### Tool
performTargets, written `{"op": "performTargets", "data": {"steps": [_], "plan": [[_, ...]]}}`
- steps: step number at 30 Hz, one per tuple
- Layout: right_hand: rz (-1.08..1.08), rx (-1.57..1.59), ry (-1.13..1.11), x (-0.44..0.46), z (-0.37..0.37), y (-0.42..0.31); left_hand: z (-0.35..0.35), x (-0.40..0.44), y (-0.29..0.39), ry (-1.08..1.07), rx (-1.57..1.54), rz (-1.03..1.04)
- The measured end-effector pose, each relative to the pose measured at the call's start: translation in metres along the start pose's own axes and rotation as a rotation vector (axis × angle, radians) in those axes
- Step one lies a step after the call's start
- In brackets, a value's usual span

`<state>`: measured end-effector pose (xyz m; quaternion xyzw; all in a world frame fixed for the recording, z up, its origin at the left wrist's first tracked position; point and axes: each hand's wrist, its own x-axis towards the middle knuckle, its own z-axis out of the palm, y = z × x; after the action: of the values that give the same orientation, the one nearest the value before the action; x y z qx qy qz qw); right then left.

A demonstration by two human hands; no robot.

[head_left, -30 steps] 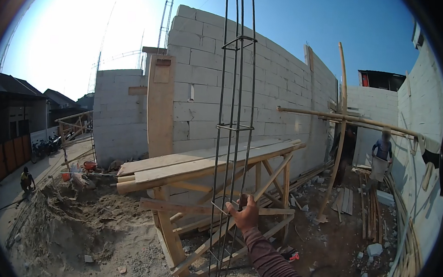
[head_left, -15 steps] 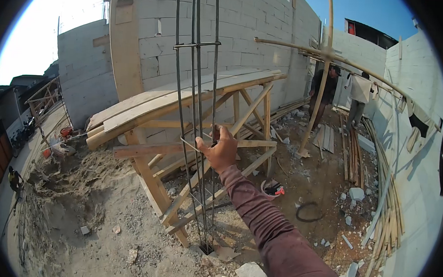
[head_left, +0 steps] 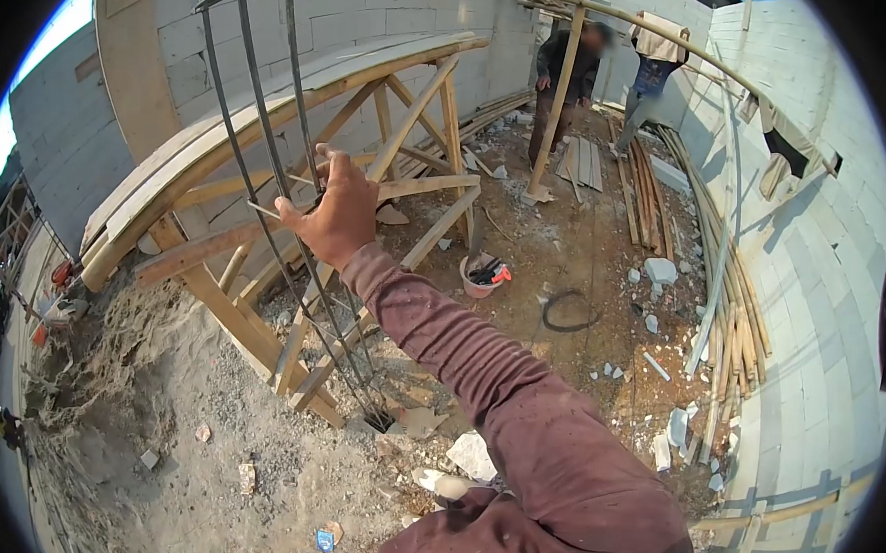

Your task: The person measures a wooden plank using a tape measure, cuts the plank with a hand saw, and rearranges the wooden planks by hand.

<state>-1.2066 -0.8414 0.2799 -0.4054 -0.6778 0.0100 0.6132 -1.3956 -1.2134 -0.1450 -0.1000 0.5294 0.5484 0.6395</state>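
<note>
My right hand, in a maroon sleeve, is raised left of centre at a steel rebar column. Its fingers curl around a rear bar near a stirrup, with the thumb pointing left; part of the grip is hidden. The column has several long dark bars tied with square stirrups, and it leans in the view. Its foot stands in a small dark hole in the ground. Close behind the column is a timber trestle topped with long pale boards. My left hand is out of view.
A pink bucket with tools and a dark hose loop lie on the dirt. Two people stand at the back near an upright bamboo pole. Bamboo poles lie along the right wall; broken white blocks are scattered about.
My view has swung right and downward, so the column and trestle appear further left. My right hand stays at the column. The far person on the right now has raised arms around a pale load.
</note>
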Motion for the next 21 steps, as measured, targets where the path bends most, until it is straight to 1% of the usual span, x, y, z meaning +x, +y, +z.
{"op": "performTargets", "data": {"steps": [4, 7, 9, 10, 11, 12, 13, 14, 15, 16, 17, 18, 19, 21], "plan": [[-0.051, 0.059, 0.051, -0.014, -0.010, 0.006, -0.014, 0.003, -0.007, 0.032, 0.035, -0.050], [-0.016, 0.092, 0.049, -0.062, -0.023, 0.032, -0.027, 0.009, -0.010, 0.062, 0.082, -0.087], [0.093, 0.033, -0.148, -0.134, -0.035, 0.070, -0.033, 0.015, -0.011, 0.082, 0.113, -0.123], [0.143, -0.019, -0.336, -0.180, -0.050, 0.089, -0.037, 0.018, -0.012, 0.093, 0.127, -0.136], [0.416, -0.068, -0.752, -0.224, -0.070, 0.108, -0.041, 0.020, -0.012, 0.102, 0.141, -0.149], [0.505, -0.141, -1.012, -0.286, -0.089, 0.135, -0.044, 0.023, -0.012, 0.112, 0.160, -0.159], [0.595, -0.245, -1.346, -0.351, -0.115, 0.159, -0.048, 0.026, -0.011, 0.119, 0.176, -0.170], [0.636, -0.365, -1.627, -0.427, -0.144, 0.184, -0.053, 0.028, -0.011, 0.130, 0.188, -0.178], [0.763, -0.410, -1.837, -0.463, -0.191, 0.174, -0.057, 0.029, -0.010, 0.139, 0.208, -0.188], [0.904, -0.526, -1.647, -0.541, -0.240, 0.177, -0.060, 0.032, -0.011, 0.148, 0.221, -0.198], [1.170, -0.543, -1.441, -0.612, -0.286, 0.186, -0.063, 0.033, -0.011, 0.155, 0.237, -0.208], [1.406, -0.526, -1.427, -0.639, -0.339, 0.172, -0.067, 0.036, -0.012, 0.162, 0.250, -0.218], [1.474, -0.708, -1.392, -0.699, -0.383, 0.170, -0.069, 0.037, -0.013, 0.170, 0.267, -0.227], [1.359, -0.833, -1.382, -0.745, -0.450, 0.138, -0.078, 0.039, -0.011, 0.185, 0.303, -0.242]]}}
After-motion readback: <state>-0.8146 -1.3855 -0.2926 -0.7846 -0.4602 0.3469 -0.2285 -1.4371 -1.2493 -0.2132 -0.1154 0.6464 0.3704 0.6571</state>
